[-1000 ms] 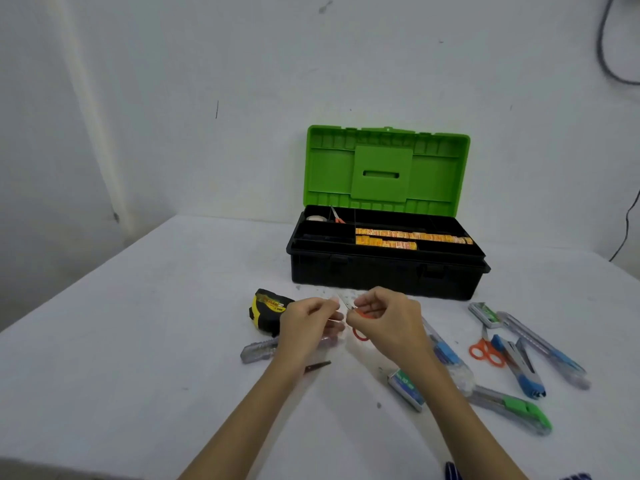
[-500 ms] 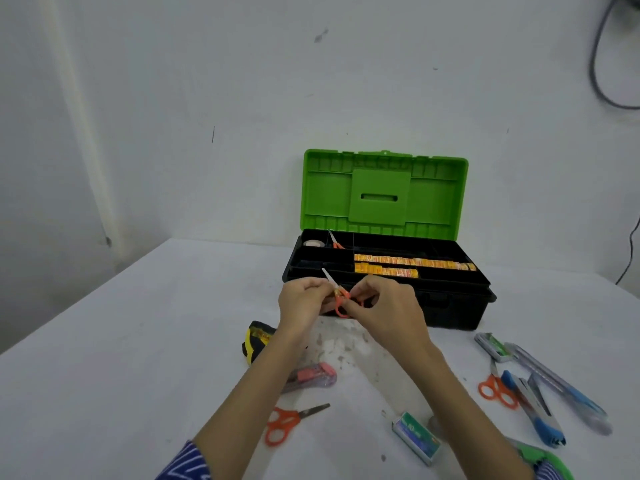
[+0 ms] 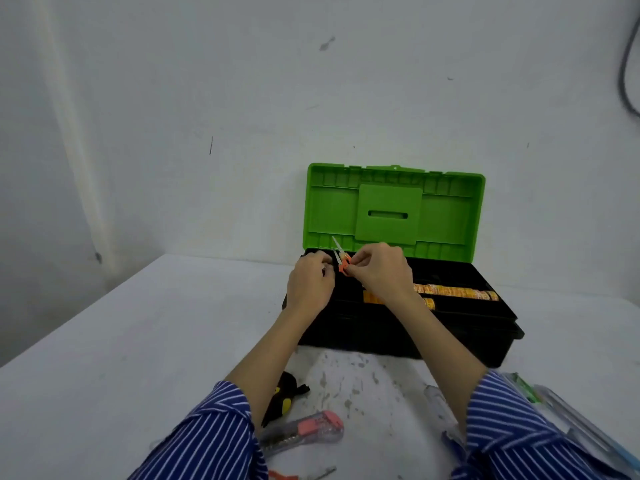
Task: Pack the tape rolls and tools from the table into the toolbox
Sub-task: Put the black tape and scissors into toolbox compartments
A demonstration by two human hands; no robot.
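The black toolbox (image 3: pixel 398 336) stands open at the back of the table with its green lid (image 3: pixel 391 216) upright. Rows of orange tape rolls (image 3: pixel 453 292) lie in its top tray. Above the tray's left end, my right hand (image 3: pixel 381 271) pinches the handle of small orange scissors (image 3: pixel 343 263), blades pointing up. My left hand (image 3: pixel 310 282) is curled against the blade side of the same scissors. On the table near me lie a black-and-yellow tape measure (image 3: pixel 282 396), a pink utility knife (image 3: pixel 304 433) and another pair of orange scissors (image 3: pixel 282 475).
Several clear-bodied cutters and pens (image 3: pixel 571 417) lie at the right under my striped sleeve. A clear tool (image 3: pixel 438 408) sits between my forearms. The white table (image 3: pixel 138 341) meets a white wall behind the toolbox. A cable (image 3: pixel 627 64) hangs at the top right.
Both hands lifted the small orange scissors from the table and carried them forward, from in front of the toolbox to above its left tray compartment.
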